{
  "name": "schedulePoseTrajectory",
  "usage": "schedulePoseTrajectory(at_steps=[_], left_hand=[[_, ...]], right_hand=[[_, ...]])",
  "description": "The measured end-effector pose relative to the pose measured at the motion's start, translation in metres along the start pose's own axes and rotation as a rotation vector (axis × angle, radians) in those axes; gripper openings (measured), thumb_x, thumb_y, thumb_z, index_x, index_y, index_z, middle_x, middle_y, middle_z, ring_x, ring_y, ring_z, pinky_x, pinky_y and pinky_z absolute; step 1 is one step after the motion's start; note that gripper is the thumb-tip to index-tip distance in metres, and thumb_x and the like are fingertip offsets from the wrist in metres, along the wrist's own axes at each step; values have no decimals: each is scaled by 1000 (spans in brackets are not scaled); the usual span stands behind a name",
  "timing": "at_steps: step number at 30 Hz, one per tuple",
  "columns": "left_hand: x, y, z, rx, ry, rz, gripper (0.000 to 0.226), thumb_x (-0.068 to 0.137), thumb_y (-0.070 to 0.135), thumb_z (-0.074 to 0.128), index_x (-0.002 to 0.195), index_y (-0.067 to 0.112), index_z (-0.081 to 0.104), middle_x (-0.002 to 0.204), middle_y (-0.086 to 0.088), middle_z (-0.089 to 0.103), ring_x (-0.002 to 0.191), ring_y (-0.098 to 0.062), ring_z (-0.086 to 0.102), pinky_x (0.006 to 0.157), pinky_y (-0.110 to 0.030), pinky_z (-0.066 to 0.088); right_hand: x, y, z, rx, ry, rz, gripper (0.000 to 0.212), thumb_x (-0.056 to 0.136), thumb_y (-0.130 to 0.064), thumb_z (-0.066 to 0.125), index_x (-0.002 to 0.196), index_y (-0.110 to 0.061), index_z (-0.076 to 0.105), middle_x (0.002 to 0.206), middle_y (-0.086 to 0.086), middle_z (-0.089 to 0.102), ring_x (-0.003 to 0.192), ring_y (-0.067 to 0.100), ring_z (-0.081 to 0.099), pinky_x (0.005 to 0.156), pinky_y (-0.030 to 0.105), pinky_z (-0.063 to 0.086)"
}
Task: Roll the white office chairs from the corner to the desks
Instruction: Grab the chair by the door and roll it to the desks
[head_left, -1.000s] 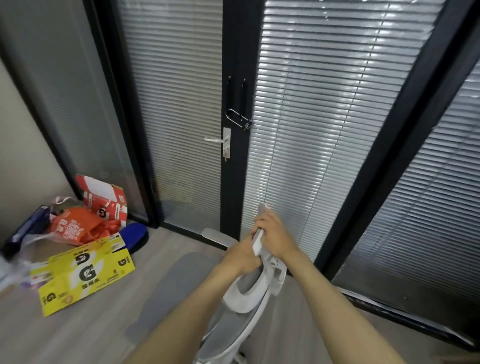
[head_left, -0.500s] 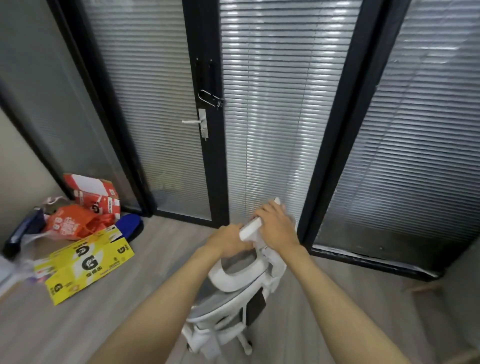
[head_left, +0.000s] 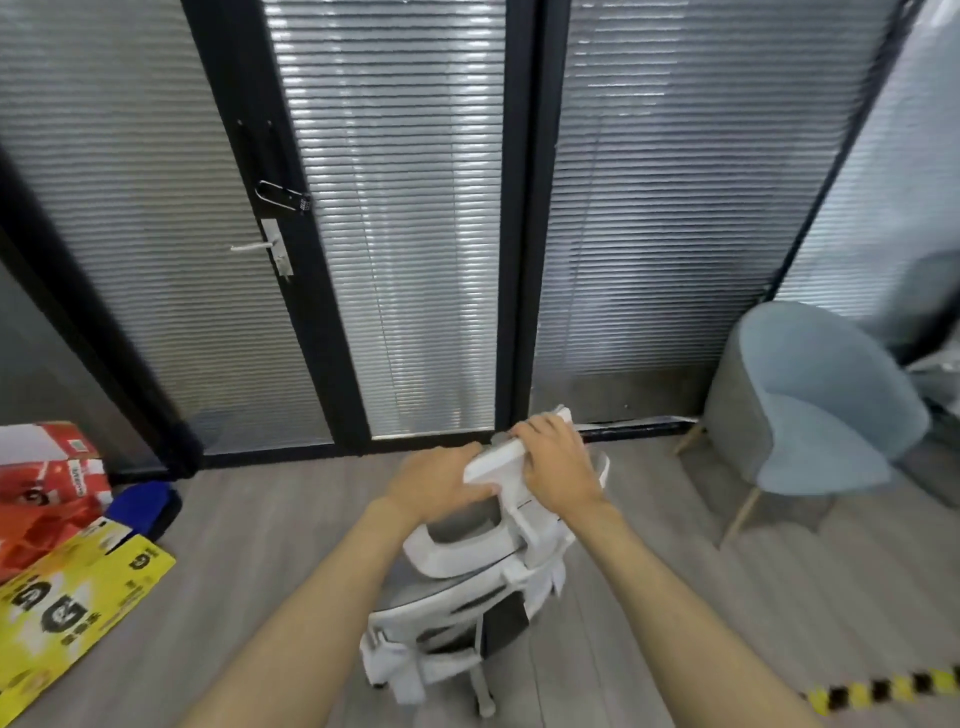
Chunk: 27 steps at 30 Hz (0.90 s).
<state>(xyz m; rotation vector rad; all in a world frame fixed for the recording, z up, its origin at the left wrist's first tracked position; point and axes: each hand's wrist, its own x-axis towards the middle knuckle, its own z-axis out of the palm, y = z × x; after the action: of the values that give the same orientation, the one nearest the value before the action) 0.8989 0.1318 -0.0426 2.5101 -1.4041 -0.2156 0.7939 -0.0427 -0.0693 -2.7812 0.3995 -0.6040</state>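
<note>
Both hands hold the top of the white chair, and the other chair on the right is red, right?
Not quite. The head view shows the other chair is blue, not red. The left hand and right hand do hold the top of the white chair.

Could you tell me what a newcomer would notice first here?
At centre, the left hand and right hand grip the top bar of a white office chair with grey mesh, seen from above. Behind it stands a black-framed glass wall with closed blinds; a flattened yellow cardboard box lies lower left, and a pale blue upholstered armchair stands at right.
</note>
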Motion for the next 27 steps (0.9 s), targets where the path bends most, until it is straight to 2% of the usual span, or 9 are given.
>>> schedulePoseTrajectory(at_steps=[3,5,8,14,17,22,27], left_hand=[[-27,17,18,3,126,98,54,86,69,59,127,34,59,114,9,70,103,-20,66,79,-33,49],[-42,28,29,-9,178,161,52,84,73,58,123,40,60,110,13,71,100,-17,67,79,-33,51],[-62,48,38,-29,136,234,54,81,80,53,117,41,60,105,14,70,95,-16,67,77,-35,52],[-101,100,52,60,98,361,57,80,86,46,113,41,56,98,14,70,89,-17,66,72,-35,52],[-127,135,58,70,47,436,57,80,87,44,109,40,57,95,14,69,85,-16,65,68,-33,49],[-175,198,78,146,72,518,69,74,94,37,93,31,56,85,9,68,80,-19,66,63,-34,49],[-243,270,100,176,99,564,75,69,95,43,95,27,62,87,6,71,85,-21,68,62,-32,43]], right_hand=[[-47,-8,-12,-29,33,95,37,78,-7,48,109,-16,65,109,0,61,112,25,50,101,45,43],[-78,-8,-22,-28,27,148,41,77,-12,40,109,-15,65,109,1,60,112,27,50,100,47,42],[-125,-11,-43,-67,16,207,50,76,-22,30,112,-16,64,109,2,60,112,28,49,102,49,41],[-218,-24,-82,-127,102,281,40,79,-9,50,115,-17,67,108,2,64,110,28,51,101,42,43],[-270,-29,-102,-189,123,347,35,81,-10,57,113,-19,67,108,0,64,110,27,52,100,41,43],[-363,-44,-133,-289,160,463,30,77,-16,53,105,-20,62,103,0,60,104,28,52,93,43,44],[-463,-65,-164,-352,170,599,31,76,-24,51,106,-22,57,107,-1,57,110,26,50,86,46,48]])
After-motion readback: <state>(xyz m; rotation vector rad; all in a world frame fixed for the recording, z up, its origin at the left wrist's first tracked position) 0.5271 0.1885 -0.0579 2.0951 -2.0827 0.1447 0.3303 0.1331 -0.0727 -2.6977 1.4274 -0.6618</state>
